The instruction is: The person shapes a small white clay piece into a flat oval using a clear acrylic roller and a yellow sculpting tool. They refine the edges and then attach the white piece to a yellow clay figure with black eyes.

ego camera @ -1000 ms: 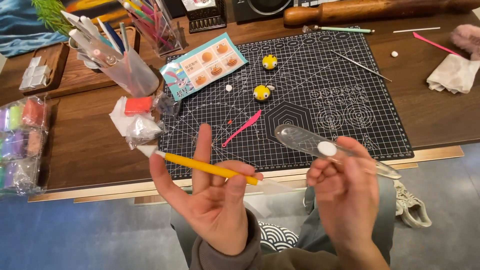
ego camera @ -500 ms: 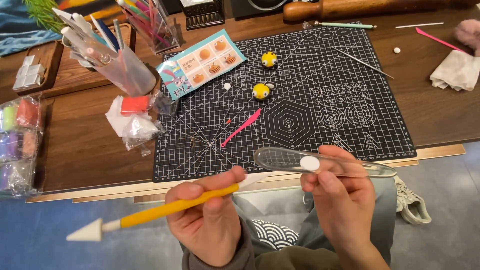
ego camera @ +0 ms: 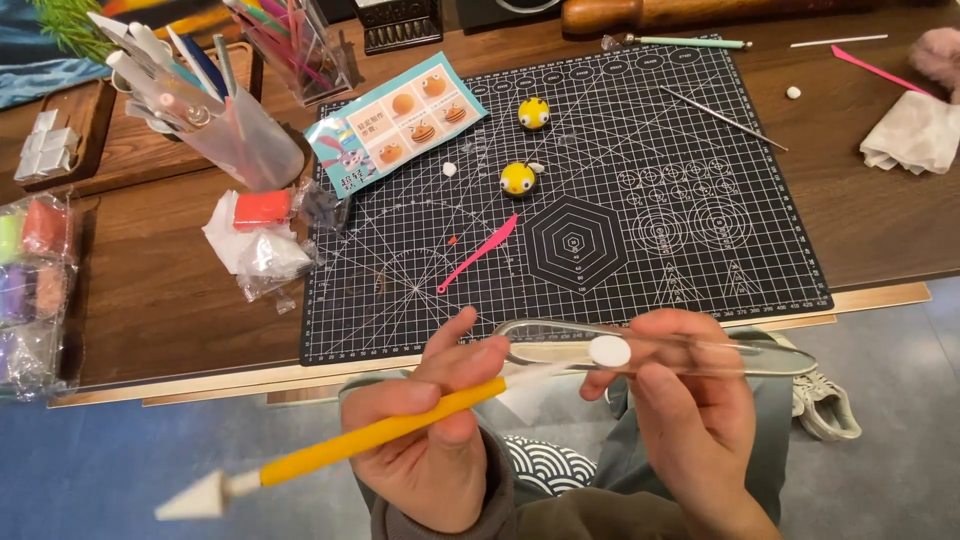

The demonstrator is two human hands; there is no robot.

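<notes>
Left hand point(ego camera: 430, 450): gripping yellow sculpting tool point(ego camera: 385, 432), below the cutting mat point(ego camera: 560, 200)
Right hand point(ego camera: 690, 420): pinching clear plastic paddle point(ego camera: 650, 352) carrying white clay disc point(ego camera: 609, 351)
Tip: keeping paddle level, easing gently

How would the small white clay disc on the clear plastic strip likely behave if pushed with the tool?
The small white clay disc looks soft, so it would probably dent or smear. Lying flat on the clear plastic strip, it seems unlikely to roll and may stick.

open mat centre point(ego camera: 640, 150), pink tool point(ego camera: 480, 252) and yellow clay figures point(ego camera: 518, 178) obstructing left half
</notes>
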